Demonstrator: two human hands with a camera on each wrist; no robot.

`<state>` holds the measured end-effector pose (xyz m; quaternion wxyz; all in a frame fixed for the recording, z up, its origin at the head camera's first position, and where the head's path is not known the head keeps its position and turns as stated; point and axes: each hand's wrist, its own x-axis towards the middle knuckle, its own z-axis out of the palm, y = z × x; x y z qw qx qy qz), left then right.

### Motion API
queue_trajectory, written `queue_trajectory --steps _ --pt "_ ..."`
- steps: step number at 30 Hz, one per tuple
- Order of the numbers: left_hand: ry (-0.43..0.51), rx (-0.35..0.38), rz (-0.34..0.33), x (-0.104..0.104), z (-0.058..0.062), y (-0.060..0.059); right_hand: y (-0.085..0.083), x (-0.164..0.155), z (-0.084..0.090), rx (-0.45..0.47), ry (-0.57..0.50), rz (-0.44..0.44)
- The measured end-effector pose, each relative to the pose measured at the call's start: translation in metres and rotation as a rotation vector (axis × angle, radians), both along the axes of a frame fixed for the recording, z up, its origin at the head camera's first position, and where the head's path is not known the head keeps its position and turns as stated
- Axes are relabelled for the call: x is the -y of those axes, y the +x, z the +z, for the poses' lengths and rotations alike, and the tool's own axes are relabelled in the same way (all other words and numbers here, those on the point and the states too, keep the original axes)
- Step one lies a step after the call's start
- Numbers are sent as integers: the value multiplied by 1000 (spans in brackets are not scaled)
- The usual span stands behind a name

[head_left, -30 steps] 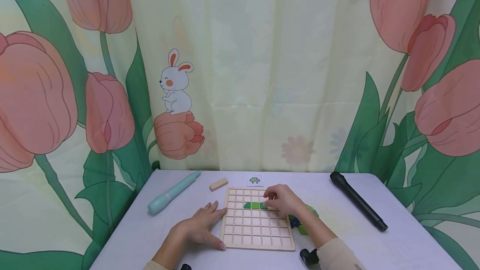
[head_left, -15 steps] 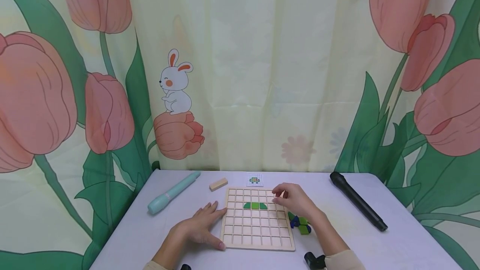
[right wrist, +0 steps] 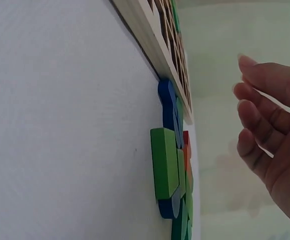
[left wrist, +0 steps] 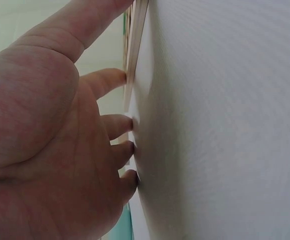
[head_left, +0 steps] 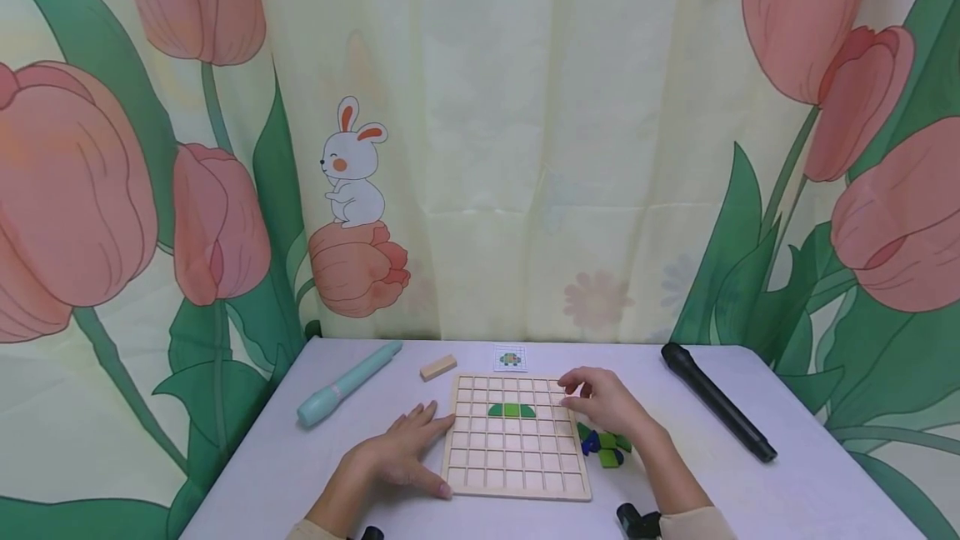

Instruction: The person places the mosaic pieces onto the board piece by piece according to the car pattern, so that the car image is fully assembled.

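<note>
- Two hands worked at a wooden grid board (head_left: 514,440) that lay flat on the pale tabletop (head_left: 750,490); all places below are told from that board.
- Left hand (head_left: 401,457) lay flat on the tabletop against the board's left edge, its fingers (left wrist: 116,80) straight and spread, the tips touching the board's rim; it held nothing.
- Right hand (head_left: 603,407) hovered above the board's right edge near the far corner, fingers (right wrist: 257,112) loosely bent and apart, empty; the right wrist view showed clear air between it and the pieces.
- Three green pieces (head_left: 512,411) sat side by side in one row of the board, toward its far half, forming a low dome shape.
- Several loose pieces, a heap of green and blue blocks (head_left: 604,447), lay on the tabletop just beside the board's right edge, under the right forearm; a bit of red showed among them in the right wrist view.
- One small pattern card (head_left: 510,358) lay just beyond the board's far edge.
- One plain wooden block (head_left: 438,367) lay beyond the far left corner, and a mint-green pen (head_left: 348,382) further left.
- One black microphone (head_left: 716,412) lay well to the right of the board.
</note>
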<state>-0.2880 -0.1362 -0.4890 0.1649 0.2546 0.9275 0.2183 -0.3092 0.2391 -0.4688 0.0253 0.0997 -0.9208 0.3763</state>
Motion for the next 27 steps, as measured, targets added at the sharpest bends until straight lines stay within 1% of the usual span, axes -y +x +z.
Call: queue_trajectory --steps 10,17,20,27 --pt "-2 -4 1 0 1 0 1 -18 -4 79 34 8" --pt "-4 -9 -7 0 2 1 3 -23 -10 198 67 31" --pt "-3 -10 -6 0 2 2 4 -23 -11 215 78 53" --pt "-2 1 0 0 0 -1 5 -23 -9 211 106 75"
